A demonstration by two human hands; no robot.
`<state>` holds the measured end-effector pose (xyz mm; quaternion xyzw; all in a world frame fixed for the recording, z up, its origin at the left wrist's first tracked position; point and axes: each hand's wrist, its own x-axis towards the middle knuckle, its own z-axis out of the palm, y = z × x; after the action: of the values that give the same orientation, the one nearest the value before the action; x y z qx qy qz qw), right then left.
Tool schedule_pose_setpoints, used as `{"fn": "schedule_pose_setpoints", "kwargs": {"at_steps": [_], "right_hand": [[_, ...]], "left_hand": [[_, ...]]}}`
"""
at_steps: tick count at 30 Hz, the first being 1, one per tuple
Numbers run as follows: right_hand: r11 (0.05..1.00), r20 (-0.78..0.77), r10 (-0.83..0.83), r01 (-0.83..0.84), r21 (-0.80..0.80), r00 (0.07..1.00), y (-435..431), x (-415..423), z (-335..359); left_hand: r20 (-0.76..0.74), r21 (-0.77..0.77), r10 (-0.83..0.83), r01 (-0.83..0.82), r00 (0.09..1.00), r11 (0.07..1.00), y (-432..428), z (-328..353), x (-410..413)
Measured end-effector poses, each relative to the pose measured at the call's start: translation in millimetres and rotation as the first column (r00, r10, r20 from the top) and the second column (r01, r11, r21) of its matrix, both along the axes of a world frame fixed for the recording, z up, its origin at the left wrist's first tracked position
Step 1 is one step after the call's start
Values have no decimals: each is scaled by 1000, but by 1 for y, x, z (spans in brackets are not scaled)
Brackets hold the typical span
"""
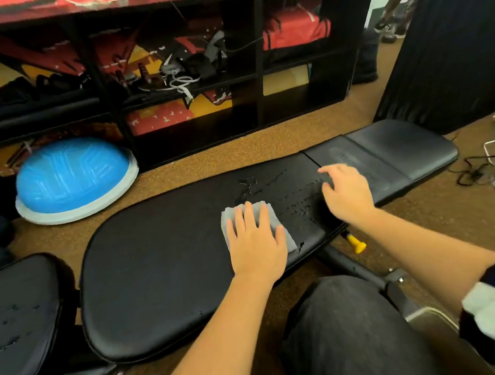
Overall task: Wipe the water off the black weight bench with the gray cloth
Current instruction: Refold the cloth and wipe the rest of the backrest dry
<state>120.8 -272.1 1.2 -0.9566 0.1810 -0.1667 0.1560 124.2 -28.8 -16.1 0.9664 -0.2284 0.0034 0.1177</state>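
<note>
The black weight bench (164, 256) lies across the view, its long pad in front of me and a shorter seat pad at the right. Water drops (269, 183) spread over the pad's middle and right part. My left hand (257, 240) lies flat, fingers straight, pressing the folded gray cloth (288, 239) onto the pad just below the wet patch. My right hand (347, 193) hovers over or lightly rests on the pad's right end, fingers loosely bent, holding nothing.
A blue half-ball trainer (73, 180) sits on the brown carpet at the left. Behind the bench stands a black shelf unit (259, 73) with gear. A second black pad (22, 316) is at lower left. A yellow adjustment knob (356, 244) sticks out under the bench. Cables (484, 171) lie at right.
</note>
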Motion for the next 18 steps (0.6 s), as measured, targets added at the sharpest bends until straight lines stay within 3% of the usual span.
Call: {"fn": "schedule_pose_setpoints", "kwargs": {"at_steps": [3,5,9,15,18], "right_hand": [[998,-241,-52,44,-41,969,-42,9,-13],[999,-319,-39,31,-31,947,-54,10,-26],[998,-286,-35,19,-58,958,-58,14,-34],[998,-273,-43,31,-49,961,-57,15,-35],[998,-269,-55,43,-50,962,-58,14,-34]], "left_hand": [[-81,99,-70,77,994,992,0,-8,-4],[-69,130,-168,176,983,976,17,-7,-6],[-119,184,-245,264,962,947,41,-3,34],[-94,226,-41,61,995,972,10,-2,95],[-114,226,-269,289,956,930,11,-2,68]]}}
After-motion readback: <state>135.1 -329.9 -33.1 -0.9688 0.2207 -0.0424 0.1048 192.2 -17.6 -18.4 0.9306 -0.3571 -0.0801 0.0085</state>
